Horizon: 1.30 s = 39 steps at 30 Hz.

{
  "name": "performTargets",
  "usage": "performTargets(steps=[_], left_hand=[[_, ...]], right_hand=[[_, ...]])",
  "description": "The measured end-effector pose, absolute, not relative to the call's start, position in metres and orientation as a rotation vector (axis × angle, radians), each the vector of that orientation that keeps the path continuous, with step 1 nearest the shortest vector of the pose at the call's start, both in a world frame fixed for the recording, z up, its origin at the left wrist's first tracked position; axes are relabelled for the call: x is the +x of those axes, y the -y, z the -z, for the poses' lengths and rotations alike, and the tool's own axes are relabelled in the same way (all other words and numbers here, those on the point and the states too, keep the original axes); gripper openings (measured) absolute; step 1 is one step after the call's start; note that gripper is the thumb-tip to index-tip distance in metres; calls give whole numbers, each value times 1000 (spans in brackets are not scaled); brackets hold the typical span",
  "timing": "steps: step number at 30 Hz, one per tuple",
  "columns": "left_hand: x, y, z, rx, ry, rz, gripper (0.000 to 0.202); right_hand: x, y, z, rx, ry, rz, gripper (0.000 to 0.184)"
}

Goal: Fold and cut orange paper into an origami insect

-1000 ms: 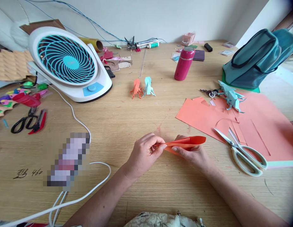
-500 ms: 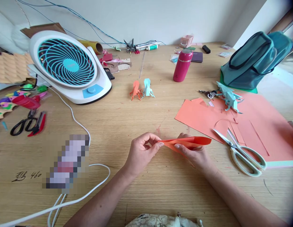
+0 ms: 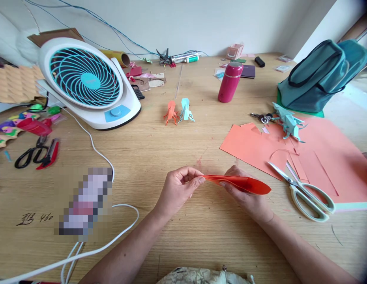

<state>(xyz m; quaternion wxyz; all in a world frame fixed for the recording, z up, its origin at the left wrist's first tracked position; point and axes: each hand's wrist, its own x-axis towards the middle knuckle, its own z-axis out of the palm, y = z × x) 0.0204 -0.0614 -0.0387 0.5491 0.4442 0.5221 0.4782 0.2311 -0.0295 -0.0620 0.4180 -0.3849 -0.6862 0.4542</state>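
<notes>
- Left hand and right hand were both closed on one folded red-orange sheet, which was held between them just above the table, near its front edge.
- Compared with a second earlier, the sheet's right end had been tipped down and toward the person, and its broad inner face was shown where a narrow opening had been seen.
- The left hand had been shifted slightly leftward along the sheet; the surrounding things had been left in their places.
- To the right, white-handled scissors were laid just beyond the right hand, with their blades slightly parted and their tips pointed toward the far side.
- Orange paper was spread behind the scissors, with a blue-green paper insect and keys set near its far left edge.
- Ahead of the hands, an orange paper figure and a pale blue paper figure were stood side by side.
- Farther off, a pink flask, a teal bag and a white fan were seen.
- By the left hand, the sheet's left tip was pinched between thumb and forefinger.
- By the right hand, the sheet was gripped with the thumb on the near side; the fingers behind were largely hidden.
</notes>
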Motion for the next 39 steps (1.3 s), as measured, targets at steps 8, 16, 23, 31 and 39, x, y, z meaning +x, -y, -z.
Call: performTargets(steps=[8, 16, 23, 31, 39], left_hand=[[18, 60, 42, 925, -1170, -1114, 33], [16, 59, 41, 926, -1174, -1083, 35], [19, 60, 40, 987, -1194, -1088, 33], [19, 58, 40, 1240, -1308, -1036, 15], [18, 60, 42, 1484, -1336, -1004, 11]], right_hand=[[230, 29, 59, -993, 1614, -1339, 21], [228, 24, 62, -973, 1433, -1533, 29], [229, 24, 68, -1096, 1329, -1552, 37], [227, 24, 56, -1068, 1390, -1541, 38], [227, 26, 58, -1032, 1533, -1525, 32]])
